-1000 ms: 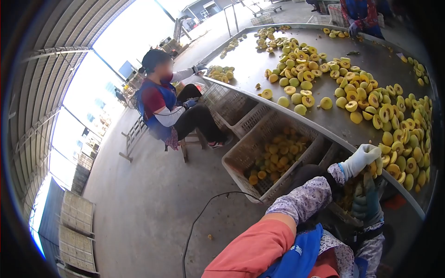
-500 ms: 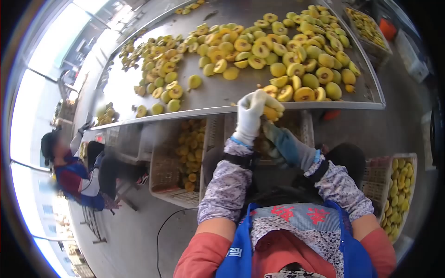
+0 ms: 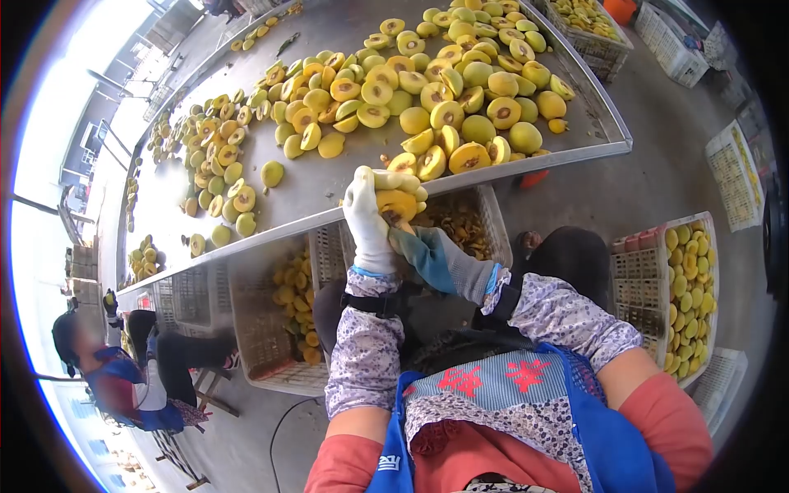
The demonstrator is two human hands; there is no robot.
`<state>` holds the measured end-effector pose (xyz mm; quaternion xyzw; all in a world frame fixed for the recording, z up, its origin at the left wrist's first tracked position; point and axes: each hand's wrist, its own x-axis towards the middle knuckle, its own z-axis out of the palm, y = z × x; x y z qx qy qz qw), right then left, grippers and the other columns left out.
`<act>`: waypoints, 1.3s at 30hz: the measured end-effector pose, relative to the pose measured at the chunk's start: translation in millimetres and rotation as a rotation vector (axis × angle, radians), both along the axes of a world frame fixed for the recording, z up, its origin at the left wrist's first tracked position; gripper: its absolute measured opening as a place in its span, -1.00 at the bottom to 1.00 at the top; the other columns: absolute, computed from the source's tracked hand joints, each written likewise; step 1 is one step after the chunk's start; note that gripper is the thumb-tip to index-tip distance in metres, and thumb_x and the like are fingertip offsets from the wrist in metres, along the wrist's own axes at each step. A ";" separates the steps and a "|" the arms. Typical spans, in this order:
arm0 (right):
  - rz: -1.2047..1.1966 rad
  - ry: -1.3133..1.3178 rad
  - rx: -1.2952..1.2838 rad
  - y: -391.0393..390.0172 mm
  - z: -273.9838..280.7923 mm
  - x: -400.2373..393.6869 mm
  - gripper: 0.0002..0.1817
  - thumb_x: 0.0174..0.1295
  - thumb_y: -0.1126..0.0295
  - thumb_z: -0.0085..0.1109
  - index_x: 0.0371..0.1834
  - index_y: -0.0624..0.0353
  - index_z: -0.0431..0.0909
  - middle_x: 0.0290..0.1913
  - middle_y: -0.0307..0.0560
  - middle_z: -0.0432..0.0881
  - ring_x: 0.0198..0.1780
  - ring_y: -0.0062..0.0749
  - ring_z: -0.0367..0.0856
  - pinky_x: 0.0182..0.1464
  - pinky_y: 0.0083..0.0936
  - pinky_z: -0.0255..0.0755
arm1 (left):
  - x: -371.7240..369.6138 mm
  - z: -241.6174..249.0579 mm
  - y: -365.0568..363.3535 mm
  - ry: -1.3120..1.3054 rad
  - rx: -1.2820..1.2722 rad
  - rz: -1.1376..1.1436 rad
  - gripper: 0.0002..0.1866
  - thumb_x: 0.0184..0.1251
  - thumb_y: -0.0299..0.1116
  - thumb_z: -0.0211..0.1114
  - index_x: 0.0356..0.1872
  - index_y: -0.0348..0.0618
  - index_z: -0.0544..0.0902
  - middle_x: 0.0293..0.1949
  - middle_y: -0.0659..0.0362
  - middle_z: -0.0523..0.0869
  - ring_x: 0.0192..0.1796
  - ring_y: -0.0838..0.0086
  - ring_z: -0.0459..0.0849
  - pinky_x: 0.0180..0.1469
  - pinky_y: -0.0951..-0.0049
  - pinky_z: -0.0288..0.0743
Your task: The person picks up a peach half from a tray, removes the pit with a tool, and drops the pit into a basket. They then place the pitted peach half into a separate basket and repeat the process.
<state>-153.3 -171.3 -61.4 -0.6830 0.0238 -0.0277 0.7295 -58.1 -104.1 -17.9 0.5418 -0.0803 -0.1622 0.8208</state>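
I count one fruit half (image 3: 397,205) in the left grip (image 3: 370,218), white-gloved fingers wrapped around it, just off the counter's (image 3: 308,185) near edge. The right grip (image 3: 448,259) sits just below it; whether that one holds anything, I can't tell. The half's cut face points at my camera; fingers hide its long axis. One seated co-worker (image 3: 123,382) is at far left; the loose fruit pile (image 3: 470,156) is too crowded to count.
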 end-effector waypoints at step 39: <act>-0.307 0.134 -0.428 -26.2 9.8 1.6 -0.61 0.44 0.04 0.16 0.01 0.17 0.58 -0.26 0.31 0.69 -0.13 0.23 0.70 -0.07 -0.08 0.54 | 69.8 35.4 103.8 -0.689 1.232 0.532 -0.45 0.37 -0.03 0.37 0.10 -0.37 0.63 0.15 -0.11 0.65 0.23 0.06 0.56 0.30 0.17 0.44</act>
